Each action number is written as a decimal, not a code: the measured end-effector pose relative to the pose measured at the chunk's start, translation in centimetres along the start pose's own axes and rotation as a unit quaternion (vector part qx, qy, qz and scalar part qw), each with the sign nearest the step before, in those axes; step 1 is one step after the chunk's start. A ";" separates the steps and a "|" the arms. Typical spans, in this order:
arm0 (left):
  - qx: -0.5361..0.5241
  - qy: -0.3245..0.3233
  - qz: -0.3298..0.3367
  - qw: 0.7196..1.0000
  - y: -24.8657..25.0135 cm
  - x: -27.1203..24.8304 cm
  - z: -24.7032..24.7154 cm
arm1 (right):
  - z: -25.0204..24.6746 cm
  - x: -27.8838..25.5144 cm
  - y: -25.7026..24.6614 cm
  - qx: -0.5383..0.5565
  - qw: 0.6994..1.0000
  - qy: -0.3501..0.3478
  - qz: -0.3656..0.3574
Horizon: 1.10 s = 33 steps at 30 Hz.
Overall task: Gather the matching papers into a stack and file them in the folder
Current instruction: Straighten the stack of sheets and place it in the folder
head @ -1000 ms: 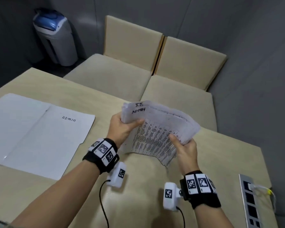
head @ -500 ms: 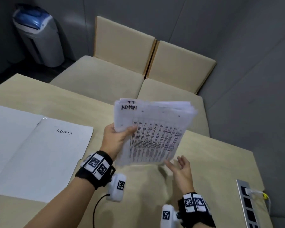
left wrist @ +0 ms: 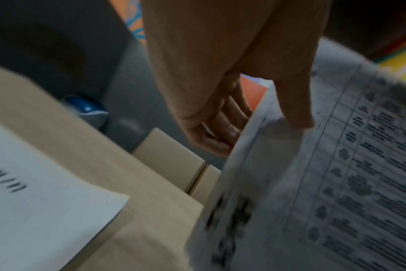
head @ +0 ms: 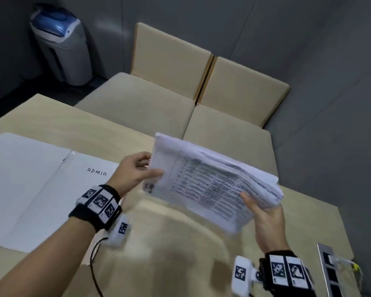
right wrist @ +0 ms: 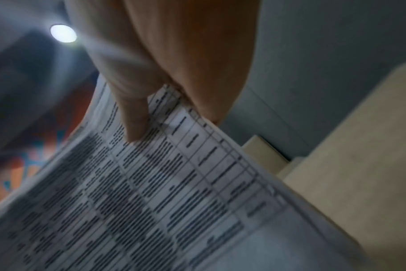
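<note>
A thick stack of printed papers (head: 210,183) with table text hangs above the wooden table (head: 169,254), turned sideways. My left hand (head: 137,170) pinches its left short edge, thumb on top and fingers behind, as the left wrist view shows on the stack of papers (left wrist: 336,174). My right hand (head: 263,213) grips the right end, thumb on the printed face and fingers underneath; in the right wrist view the thumb presses on the stack of papers (right wrist: 174,183). An open white folder (head: 36,189) marked ADMIN lies flat at the left, also seen as the folder (left wrist: 46,201).
Two beige cushioned seats (head: 180,108) stand beyond the table's far edge. A grey bin with a blue lid (head: 60,43) is in the far left corner. A metal socket strip (head: 330,273) with a plugged cable sits at the table's right edge.
The stack has swung from upright to sideways and lower. My right hand, which had let go half a second ago, now grips the stack's right end again.
</note>
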State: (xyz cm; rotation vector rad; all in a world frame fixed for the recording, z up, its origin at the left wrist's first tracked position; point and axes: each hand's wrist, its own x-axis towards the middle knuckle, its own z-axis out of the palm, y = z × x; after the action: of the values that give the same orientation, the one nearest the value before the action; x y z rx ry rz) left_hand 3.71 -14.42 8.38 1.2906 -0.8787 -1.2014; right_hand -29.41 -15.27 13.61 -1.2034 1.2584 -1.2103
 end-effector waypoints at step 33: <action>-0.074 -0.012 -0.047 0.996 -4.0 1.9 3.2 | -0.3 1.1 1.2 -0.419 0.857 -0.052 -0.296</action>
State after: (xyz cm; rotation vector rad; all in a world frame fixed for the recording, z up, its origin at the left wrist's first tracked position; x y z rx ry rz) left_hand 0.43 -16.55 4.58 1.2094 -0.7384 -1.3339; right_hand -29.76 -16.31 12.38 -2.4029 1.4265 -0.9758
